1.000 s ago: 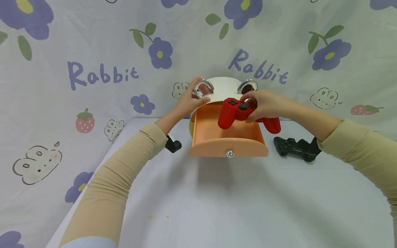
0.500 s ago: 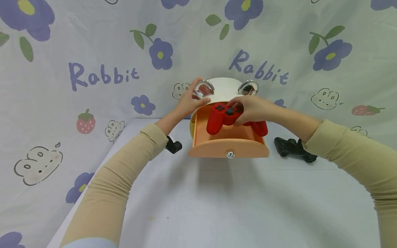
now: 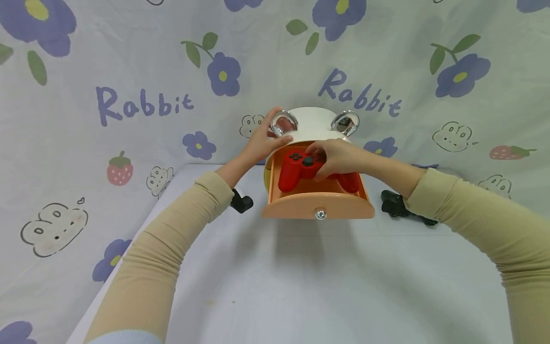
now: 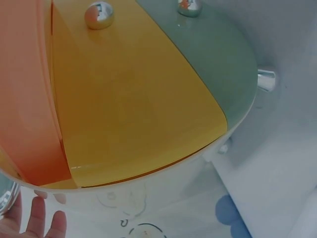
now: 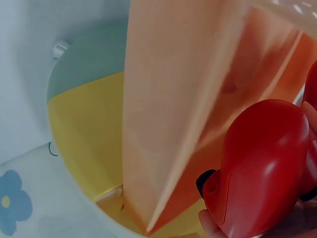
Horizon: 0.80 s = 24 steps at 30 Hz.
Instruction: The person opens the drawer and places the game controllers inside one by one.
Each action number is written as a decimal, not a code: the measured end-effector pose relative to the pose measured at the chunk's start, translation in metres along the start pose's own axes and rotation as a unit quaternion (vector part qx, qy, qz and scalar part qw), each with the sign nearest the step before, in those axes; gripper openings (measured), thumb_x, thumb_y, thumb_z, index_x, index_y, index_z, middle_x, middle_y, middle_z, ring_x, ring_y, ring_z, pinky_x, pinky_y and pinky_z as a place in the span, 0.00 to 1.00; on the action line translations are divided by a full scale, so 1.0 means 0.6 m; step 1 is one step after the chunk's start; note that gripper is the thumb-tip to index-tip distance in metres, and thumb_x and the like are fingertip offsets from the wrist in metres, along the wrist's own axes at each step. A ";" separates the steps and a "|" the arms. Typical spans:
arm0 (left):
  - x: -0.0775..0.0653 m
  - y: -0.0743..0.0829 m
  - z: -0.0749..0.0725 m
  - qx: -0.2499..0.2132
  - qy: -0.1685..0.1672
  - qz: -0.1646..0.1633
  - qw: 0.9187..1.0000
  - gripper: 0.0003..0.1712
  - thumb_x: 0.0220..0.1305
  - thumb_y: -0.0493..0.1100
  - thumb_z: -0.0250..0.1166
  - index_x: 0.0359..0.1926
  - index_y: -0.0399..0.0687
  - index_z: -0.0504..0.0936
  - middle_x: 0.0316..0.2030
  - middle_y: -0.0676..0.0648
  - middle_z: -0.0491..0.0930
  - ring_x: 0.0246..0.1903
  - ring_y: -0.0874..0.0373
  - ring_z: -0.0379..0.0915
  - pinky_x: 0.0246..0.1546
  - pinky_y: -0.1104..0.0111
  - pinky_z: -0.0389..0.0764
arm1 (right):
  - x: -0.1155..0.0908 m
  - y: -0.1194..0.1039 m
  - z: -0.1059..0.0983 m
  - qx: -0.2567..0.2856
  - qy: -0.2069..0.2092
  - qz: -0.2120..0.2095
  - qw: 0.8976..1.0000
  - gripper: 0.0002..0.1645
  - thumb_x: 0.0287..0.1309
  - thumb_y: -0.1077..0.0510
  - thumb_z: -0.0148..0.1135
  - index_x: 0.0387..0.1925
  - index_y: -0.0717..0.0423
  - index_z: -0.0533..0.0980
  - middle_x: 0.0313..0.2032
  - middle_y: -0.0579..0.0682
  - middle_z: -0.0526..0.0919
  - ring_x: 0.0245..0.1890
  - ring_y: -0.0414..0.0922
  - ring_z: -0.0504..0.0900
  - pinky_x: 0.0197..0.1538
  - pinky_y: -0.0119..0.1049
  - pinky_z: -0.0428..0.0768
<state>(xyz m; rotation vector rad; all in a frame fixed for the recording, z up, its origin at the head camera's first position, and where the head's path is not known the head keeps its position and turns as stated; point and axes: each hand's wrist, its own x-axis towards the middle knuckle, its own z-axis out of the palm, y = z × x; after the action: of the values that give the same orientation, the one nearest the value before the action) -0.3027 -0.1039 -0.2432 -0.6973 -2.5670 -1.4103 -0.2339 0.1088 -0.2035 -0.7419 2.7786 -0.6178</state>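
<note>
My right hand [image 3: 341,156] grips a red game controller [image 3: 294,171] by its middle, over the pulled-out orange drawer [image 3: 318,204]. In the right wrist view the red controller [image 5: 265,163] overlaps the drawer's inside, with fingertips curled at its edge. The drawer belongs to a rounded white cabinet [image 3: 313,122] with two silver rings on top. My left hand [image 3: 264,138] holds the cabinet's top left side, thumb and fingers around the left ring [image 3: 284,123]. In the left wrist view, a yellow drawer [image 4: 133,99] and a green drawer [image 4: 223,64] show below the orange one.
A black game controller [image 3: 393,205] lies on the white table [image 3: 301,286] right of the cabinet, partly behind my right sleeve. Another black object [image 3: 241,202] lies left of the cabinet, partly behind my left sleeve. A patterned cloth [image 3: 146,57] hangs behind.
My right hand has carried the red controller left and down, from the drawer's right side to within its outline. The left hand stays at the cabinet top.
</note>
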 end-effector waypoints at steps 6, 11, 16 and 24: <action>-0.002 0.002 0.000 0.000 -0.002 0.001 1.000 0.45 0.56 0.48 0.65 0.69 0.60 0.50 0.62 0.44 0.62 0.47 0.48 0.67 0.47 0.58 0.74 | 0.011 0.003 0.011 0.004 0.000 0.009 1.000 0.36 0.42 0.60 0.70 0.56 0.58 0.70 0.50 0.59 0.77 0.50 0.52 0.73 0.55 0.48 0.72; -0.003 0.001 0.000 0.001 0.000 -0.002 1.000 0.45 0.56 0.49 0.65 0.69 0.61 0.50 0.62 0.45 0.62 0.46 0.49 0.67 0.48 0.58 0.73 | 0.016 0.005 0.018 -0.003 0.002 0.006 1.000 0.36 0.41 0.60 0.71 0.56 0.58 0.70 0.50 0.58 0.77 0.50 0.52 0.73 0.55 0.47 0.72; -0.001 -0.002 0.001 0.000 0.001 0.001 1.000 0.45 0.56 0.49 0.66 0.69 0.61 0.50 0.63 0.46 0.61 0.46 0.50 0.67 0.49 0.58 0.73 | 0.019 0.007 0.022 -0.005 0.007 0.006 1.000 0.36 0.41 0.60 0.71 0.56 0.59 0.70 0.51 0.59 0.76 0.51 0.53 0.73 0.57 0.46 0.70; 0.000 -0.002 0.003 -0.002 0.004 0.009 1.000 0.45 0.56 0.47 0.66 0.70 0.58 0.50 0.62 0.45 0.61 0.46 0.50 0.66 0.47 0.59 0.73 | 0.017 0.011 0.026 0.003 0.014 0.004 1.000 0.37 0.40 0.60 0.72 0.56 0.59 0.70 0.52 0.58 0.76 0.51 0.52 0.73 0.58 0.46 0.68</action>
<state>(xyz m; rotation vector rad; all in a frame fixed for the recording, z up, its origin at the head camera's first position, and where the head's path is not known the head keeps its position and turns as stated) -0.3029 -0.1030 -0.2453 -0.7125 -2.5456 -1.4093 -0.2412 0.1034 -0.2212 -0.7255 2.8028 -0.6406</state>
